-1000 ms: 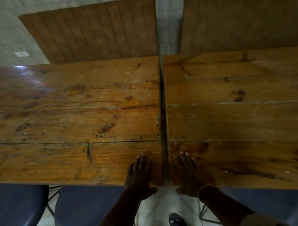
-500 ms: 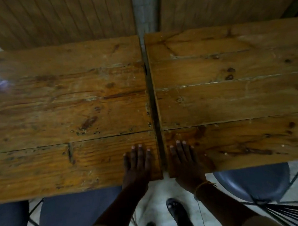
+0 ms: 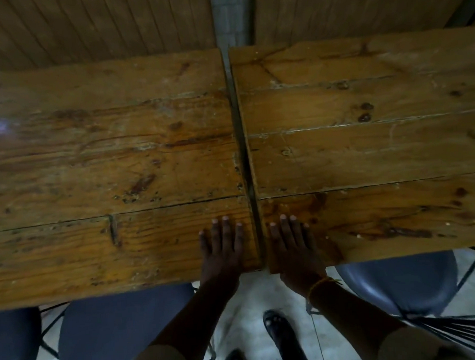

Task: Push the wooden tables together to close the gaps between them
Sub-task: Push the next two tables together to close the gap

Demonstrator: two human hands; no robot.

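Two worn wooden plank tables stand side by side: the left table (image 3: 102,164) and the right table (image 3: 365,152). A narrow dark gap (image 3: 243,157) runs between them from the far edge to the near edge. My left hand (image 3: 223,251) lies flat, fingers spread, on the left table's near right corner. My right hand (image 3: 294,251) lies flat on the right table's near left corner, just across the gap. Neither hand grips anything.
Dark blue chair seats sit tucked under the near edges: one under the left table (image 3: 123,329), one under the right table (image 3: 398,281), another at far left (image 3: 12,344). Two wooden panels (image 3: 96,25) stand beyond the tables with grey wall (image 3: 232,16) between. My sandalled foot (image 3: 281,330) is on the pale floor.
The view has shifted forward and down, so the tables fill more of the frame. Both hands stay flat on the corners; the gap looks about the same width.
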